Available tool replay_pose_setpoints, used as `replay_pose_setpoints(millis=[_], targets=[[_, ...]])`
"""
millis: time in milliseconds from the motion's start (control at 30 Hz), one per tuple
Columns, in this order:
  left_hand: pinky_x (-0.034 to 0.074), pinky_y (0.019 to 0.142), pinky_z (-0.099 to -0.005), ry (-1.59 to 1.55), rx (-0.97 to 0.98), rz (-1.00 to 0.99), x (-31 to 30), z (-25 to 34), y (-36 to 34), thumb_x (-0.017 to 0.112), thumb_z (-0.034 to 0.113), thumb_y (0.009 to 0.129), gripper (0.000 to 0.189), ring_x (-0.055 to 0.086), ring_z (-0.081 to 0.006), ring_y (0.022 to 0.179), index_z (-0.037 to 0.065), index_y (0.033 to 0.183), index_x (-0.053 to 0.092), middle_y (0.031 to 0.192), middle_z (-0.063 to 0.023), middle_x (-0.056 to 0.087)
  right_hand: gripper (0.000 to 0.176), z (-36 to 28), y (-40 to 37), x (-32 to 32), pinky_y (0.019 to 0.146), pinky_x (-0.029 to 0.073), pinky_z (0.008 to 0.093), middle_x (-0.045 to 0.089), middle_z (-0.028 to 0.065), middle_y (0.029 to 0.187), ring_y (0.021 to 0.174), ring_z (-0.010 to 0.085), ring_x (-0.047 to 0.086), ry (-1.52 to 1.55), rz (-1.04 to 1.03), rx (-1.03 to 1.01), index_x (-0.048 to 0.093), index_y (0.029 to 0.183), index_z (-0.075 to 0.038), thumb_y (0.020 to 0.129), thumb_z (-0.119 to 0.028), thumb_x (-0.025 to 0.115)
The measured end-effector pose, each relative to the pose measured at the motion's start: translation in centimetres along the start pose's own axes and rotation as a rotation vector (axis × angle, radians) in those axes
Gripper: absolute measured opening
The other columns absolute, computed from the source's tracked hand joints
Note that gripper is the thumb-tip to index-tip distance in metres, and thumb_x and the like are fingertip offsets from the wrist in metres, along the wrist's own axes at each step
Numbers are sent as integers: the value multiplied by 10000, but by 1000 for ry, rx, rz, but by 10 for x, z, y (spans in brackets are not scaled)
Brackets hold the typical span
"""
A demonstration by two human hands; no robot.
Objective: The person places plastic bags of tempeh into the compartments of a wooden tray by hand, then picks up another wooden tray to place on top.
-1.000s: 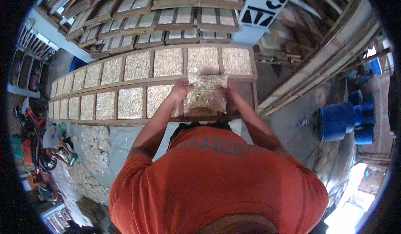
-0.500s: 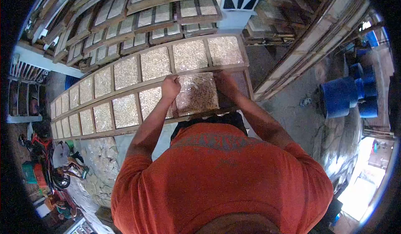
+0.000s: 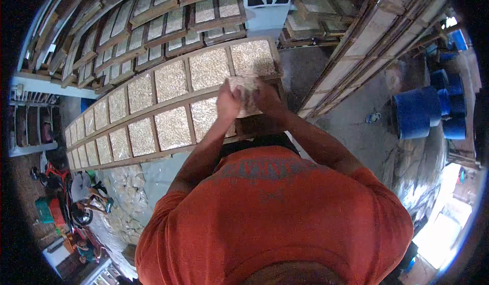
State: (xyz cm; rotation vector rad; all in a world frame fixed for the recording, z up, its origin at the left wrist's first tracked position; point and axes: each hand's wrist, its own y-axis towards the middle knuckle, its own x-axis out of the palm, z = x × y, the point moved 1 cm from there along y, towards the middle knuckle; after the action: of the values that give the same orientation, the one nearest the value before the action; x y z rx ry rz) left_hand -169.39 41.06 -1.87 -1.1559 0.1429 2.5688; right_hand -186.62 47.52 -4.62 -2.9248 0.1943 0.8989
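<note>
A long wooden tray [image 3: 140, 103] with two rows of compartments lies in front of me, most of them holding flat clear-plastic bags of pale beans [image 3: 171, 127]. Over the near row's right end, one bean bag [image 3: 243, 92] is raised and bunched between my hands. My left hand [image 3: 228, 102] is closed on its left side. At its right side is my right hand [image 3: 268, 100], blurred by motion but apparently gripping it. Below the bag shows a dark compartment [image 3: 257, 126] of the tray.
Racks of similar filled trays [image 3: 168, 23] rise behind. Long wooden frames [image 3: 356, 51] lean at the right, with blue barrels [image 3: 415, 116] farther right. A white pillar [image 3: 266, 18] stands at the back. At lower left, a person [image 3: 86, 252] is near a bicycle.
The bean bag has come up from lying flat in its compartment and is now bunched. My hands have moved closer together. The camera view has shifted a little to the right.
</note>
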Motion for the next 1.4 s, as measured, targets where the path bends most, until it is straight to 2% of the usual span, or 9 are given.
replay_pose_setpoints(millis=[167, 267, 367, 467, 667, 1067, 1200, 1300, 1400], targets=[[584, 829, -529, 156, 11, -314, 109, -48, -35, 684, 225, 881, 769, 707, -458, 932, -181, 1470, 399, 1052, -311, 702, 429, 123, -40, 19, 912, 542, 553, 684, 301, 1128, 1010, 519, 674, -463, 64, -513, 579, 1336, -9, 947, -191, 574], [586, 820, -527, 85, 5, -302, 115, -46, -34, 679, 221, 879, 739, 712, -447, 931, -199, 1431, 423, 1037, -304, 710, 472, 138, -35, 30, 982, 526, 567, 658, 319, 1214, 1112, 504, 651, -475, -210, 260, 547, 1380, 24, 969, -207, 554], [587, 842, -519, 102, -139, -92, 96, -20, -10, 666, 231, 902, 551, 710, -461, 942, -132, 1294, 534, 1046, -300, 708, 511, 135, -7, 9, 1018, 493, 589, 602, 342, 1316, 1217, 487, 606, -226, -288, 275, 528, 1384, 55, 987, -264, 568], [533, 999, -533, 46, 29, -129, 35, 2, -42, 696, 279, 907, 460, 629, -456, 1207, -29, 1240, 620, 1382, -316, 579, 510, 126, -41, -29, 997, 489, 569, 603, 324, 1276, 1215, 476, 586, -39, -73, -58, 550, 1355, 20, 970, -303, 632], [205, 1228, -674, 558, 268, -216, 43, -41, -87, 665, 226, 889, 274, 203, -492, 1550, 35, 1071, 742, 1687, -234, 243, 309, 100, -39, -76, 930, 486, 510, 582, 191, 1006, 1091, 384, 561, -530, -473, -588, 681, 1071, -20, 865, -245, 729], [245, 1201, -681, 474, -80, 76, 57, -8, -108, 674, 129, 843, 232, 219, -543, 1520, 106, 1053, 769, 1631, -182, 348, 160, 94, -29, -59, 898, 484, 481, 604, 175, 1045, 1064, 370, 577, -601, -591, -441, 747, 850, -76, 742, -194, 748], [295, 1187, -632, 403, -51, 194, 67, -21, -101, 661, 164, 872, 248, 277, -513, 1491, 104, 1072, 795, 1568, -167, 434, 220, 92, -21, -47, 1028, 405, 557, 623, 172, 1147, 1181, 368, 534, -510, -448, -896, 799, 936, -134, 756, -240, 732], [301, 1199, -599, 429, -77, 287, 75, -26, -98, 654, 185, 886, 283, 302, -457, 1505, 69, 1101, 797, 1592, -160, 417, 225, 68, -27, -46, 1088, 346, 588, 592, 160, 1210, 1260, 376, 493, -901, -736, -573, 789, 967, -130, 783, -245, 726], [287, 1217, -583, 490, -176, -72, 54, -6, -84, 618, 209, 918, 461, 327, -405, 1515, 39, 1342, 679, 1641, -160, 377, 241, 41, -34, -68, 1075, 359, 594, 546, 167, 1272, 1278, 396, 481, -848, -799, -415, 759, 1014, -70, 834, -224, 714]])
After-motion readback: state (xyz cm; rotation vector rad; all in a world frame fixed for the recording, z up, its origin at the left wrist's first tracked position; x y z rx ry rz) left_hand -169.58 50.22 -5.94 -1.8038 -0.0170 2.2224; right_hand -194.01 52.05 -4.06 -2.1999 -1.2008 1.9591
